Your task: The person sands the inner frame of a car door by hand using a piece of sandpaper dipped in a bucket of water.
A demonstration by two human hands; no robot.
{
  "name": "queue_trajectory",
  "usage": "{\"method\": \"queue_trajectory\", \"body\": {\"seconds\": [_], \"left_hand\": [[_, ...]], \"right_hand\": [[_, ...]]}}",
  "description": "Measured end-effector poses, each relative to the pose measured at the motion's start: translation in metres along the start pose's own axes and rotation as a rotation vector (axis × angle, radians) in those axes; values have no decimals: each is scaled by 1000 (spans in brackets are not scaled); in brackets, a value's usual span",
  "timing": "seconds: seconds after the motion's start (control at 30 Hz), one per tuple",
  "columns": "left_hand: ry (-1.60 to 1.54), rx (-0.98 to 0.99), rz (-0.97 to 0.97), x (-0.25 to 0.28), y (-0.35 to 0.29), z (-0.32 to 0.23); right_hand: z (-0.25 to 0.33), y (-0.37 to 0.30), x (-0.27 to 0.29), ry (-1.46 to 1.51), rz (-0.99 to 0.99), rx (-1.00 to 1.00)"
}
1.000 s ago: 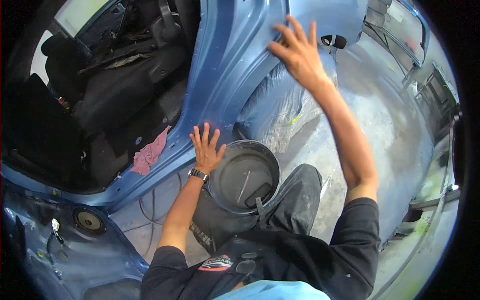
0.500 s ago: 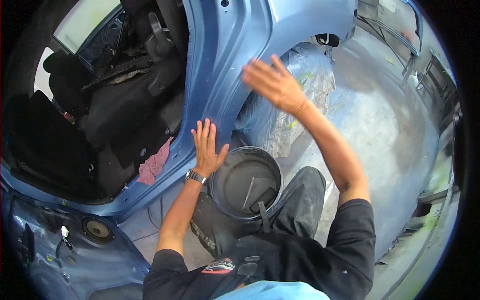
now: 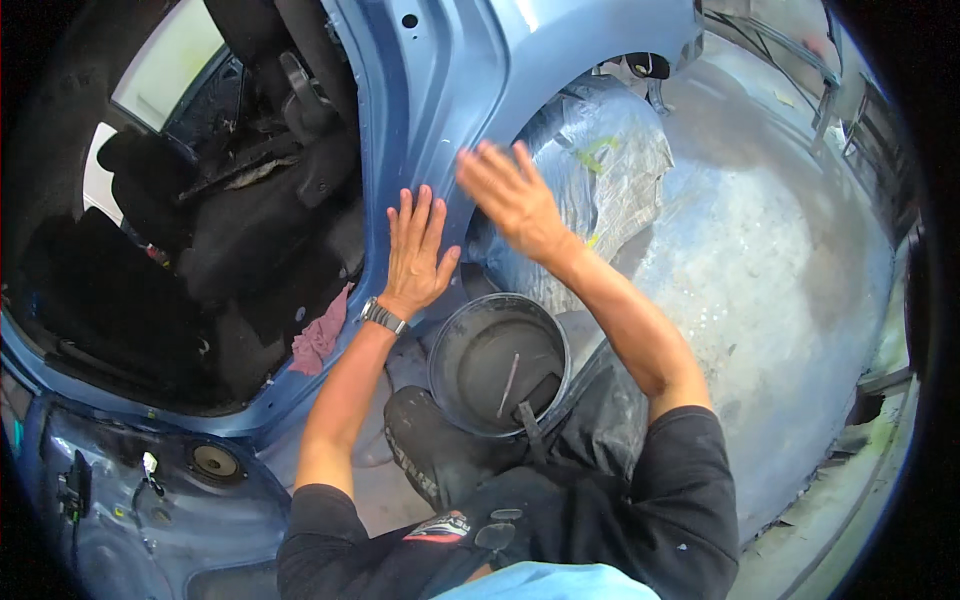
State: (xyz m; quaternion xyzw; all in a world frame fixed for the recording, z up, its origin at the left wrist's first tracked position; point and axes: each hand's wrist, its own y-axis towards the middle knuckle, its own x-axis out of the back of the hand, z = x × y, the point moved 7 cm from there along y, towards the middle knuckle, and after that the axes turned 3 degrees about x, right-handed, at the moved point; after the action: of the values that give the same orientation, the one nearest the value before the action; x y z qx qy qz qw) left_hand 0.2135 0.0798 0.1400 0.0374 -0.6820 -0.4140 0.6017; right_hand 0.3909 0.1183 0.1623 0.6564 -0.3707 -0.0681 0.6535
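A blue car body panel [image 3: 455, 85] curves around an open door frame and a wheel arch. My left hand [image 3: 415, 262] lies flat on its lower part beside the door opening, fingers stretched out, a metal watch [image 3: 384, 317] on the wrist. Just to its right is my right hand [image 3: 515, 203], smeared at the fingertips by motion, fingers apart and nothing in it. It is over the panel's edge by the wheel arch; whether it touches cannot be made out. Below both hands a black bucket [image 3: 436, 385] stands between my knees, with a thin stick [image 3: 509, 385] and a dark flat piece inside.
Crumpled plastic sheeting [image 3: 625, 160] covers the wheel area. A pink cloth [image 3: 320, 335] lies on the door sill. At lower left is a blue door with a round speaker [image 3: 215, 461]. The dark car interior [image 3: 250, 220] fills the left. Metal framing [image 3: 790, 50] stands at upper right.
My left hand has slid upward along the panel. The right hand has moved left and down, closer to the left one. The view has shifted slightly.
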Motion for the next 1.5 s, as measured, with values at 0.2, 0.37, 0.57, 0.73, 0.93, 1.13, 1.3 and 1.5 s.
{"method": "queue_trajectory", "body": {"seconds": [0.2,0.37,0.57,0.73,0.93,1.13,1.3,1.5], "left_hand": [[66,-21,-39,16,56,-8],[136,-36,-101,23,128,-39],[109,13,-62,16,99,-25],[90,125,-47,4,29,-8],[-5,351,-11,-26,-98,-12],[-356,461,742,-169,-198,-82],[-586,538,1128,-364,-364,-81],[-590,858,1359,-402,-387,-126]], "right_hand": [[2,-84,17,1,188,-267],[82,-234,-44,322,390,-586],[119,-268,-59,245,710,-541],[116,-264,-56,328,646,-592],[101,-255,-45,458,435,-758],[87,-275,-45,449,442,-846],[111,-258,-61,489,476,-793],[101,-263,-49,461,499,-836]]}}
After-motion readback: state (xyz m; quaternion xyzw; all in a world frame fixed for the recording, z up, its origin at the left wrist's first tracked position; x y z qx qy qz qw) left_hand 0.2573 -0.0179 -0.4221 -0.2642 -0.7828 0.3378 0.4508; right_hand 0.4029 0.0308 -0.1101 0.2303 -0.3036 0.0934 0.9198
